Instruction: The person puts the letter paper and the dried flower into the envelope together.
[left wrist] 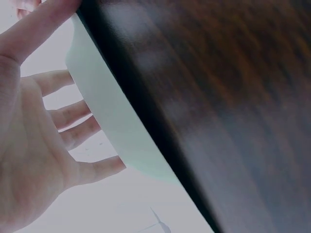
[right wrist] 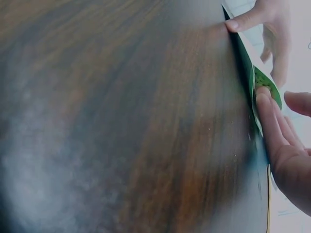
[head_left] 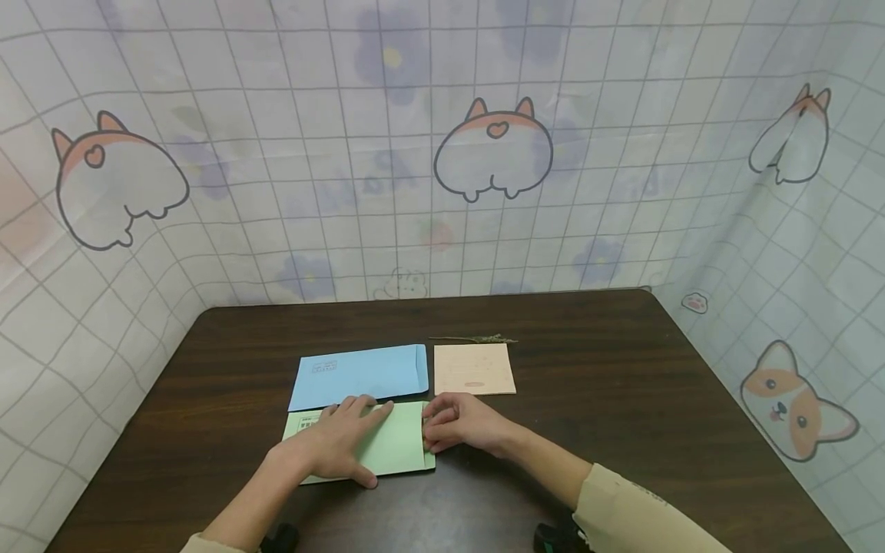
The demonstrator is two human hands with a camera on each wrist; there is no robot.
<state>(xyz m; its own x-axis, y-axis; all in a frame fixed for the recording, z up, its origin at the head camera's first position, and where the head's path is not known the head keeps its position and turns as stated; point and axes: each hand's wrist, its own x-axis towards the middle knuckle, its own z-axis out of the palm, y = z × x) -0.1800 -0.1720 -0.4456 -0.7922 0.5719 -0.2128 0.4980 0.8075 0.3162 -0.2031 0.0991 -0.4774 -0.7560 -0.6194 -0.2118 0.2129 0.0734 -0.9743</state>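
Note:
On the table's near middle lies a light green envelope with printing at its left end. Spread across it, my left hand rests with the fingers on top and the thumb at the near edge. The curled fingers of my right hand are at the envelope's right-hand mouth. In the right wrist view that mouth bulges, showing a darker green, speckled inside. Fingertips of the right hand reach into it; whether they pinch anything there is hidden. The left wrist view shows the left palm and the envelope's edge.
Just behind lies a blue envelope with its flap end on the right. A beige card or envelope sits to its right, with a thin dried sprig along its far edge. A patterned cloth hangs around the dark wooden table.

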